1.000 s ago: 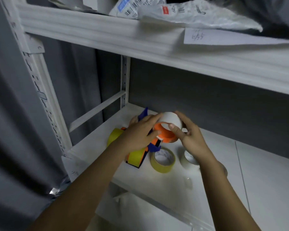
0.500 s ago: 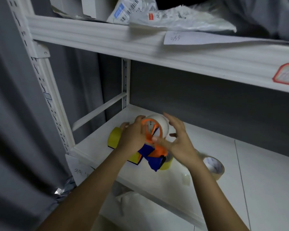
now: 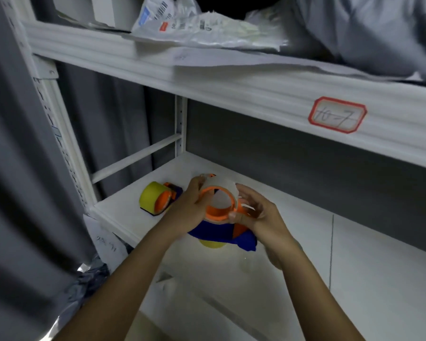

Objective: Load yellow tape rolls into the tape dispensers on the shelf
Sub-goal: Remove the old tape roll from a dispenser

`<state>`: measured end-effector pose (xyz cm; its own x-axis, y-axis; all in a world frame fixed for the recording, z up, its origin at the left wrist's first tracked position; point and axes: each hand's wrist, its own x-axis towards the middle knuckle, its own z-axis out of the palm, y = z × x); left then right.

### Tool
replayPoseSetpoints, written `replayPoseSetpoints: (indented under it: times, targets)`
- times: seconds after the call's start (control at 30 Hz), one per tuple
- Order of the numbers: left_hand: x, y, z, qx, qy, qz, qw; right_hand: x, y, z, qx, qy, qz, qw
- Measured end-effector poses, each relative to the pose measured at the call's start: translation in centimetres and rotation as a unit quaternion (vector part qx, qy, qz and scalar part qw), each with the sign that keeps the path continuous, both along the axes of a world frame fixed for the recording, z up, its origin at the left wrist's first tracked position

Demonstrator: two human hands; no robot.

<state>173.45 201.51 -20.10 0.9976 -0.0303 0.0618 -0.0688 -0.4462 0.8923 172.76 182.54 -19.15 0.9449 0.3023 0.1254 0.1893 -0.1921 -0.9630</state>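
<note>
A pale tape roll (image 3: 225, 187) sits on the orange and blue dispenser (image 3: 219, 217), held up over the shelf (image 3: 305, 225). The left hand (image 3: 187, 207) grips the dispenser's left side. The right hand (image 3: 258, 215) curls round its right side. A second dispenser (image 3: 164, 201) with yellow tape (image 3: 149, 198) lies on the shelf to the left.

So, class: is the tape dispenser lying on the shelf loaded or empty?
Loaded: the orange-and-blue tape dispenser carries a yellow tape roll on its hub.
</note>
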Motion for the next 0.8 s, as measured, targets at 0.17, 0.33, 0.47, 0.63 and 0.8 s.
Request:
replayPoseSetpoints:
  times: [0.17,0.33,0.47,0.63,0.8]
  targets:
    - [-0.9,-2.0,0.0,-0.015,-0.039,-0.011,0.999,0.1,-1.7,0.7,-0.030,-0.022,0.025,0.999]
    - [-1.6,-4.0,-0.5,-0.058,-0.058,0.021,0.996,0.5,-2.8,-0.2,-0.024,-0.030,0.017,0.999]
    - [-2.1,-5.2,-1.3,-0.036,-0.095,0.084,0.991,0.4,-2.4,-0.9,-0.032,-0.057,0.018,0.998]
    - [-2.5,-5.7,-1.9,0.007,-0.112,0.153,0.982,0.0,-1.5,-1.6,-0.037,-0.068,0.018,0.997]
    - [-3.7,-6.2,-2.1,0.026,-0.138,0.194,0.971,-0.3,-0.6,-2.3,-0.063,-0.076,0.008,0.995]
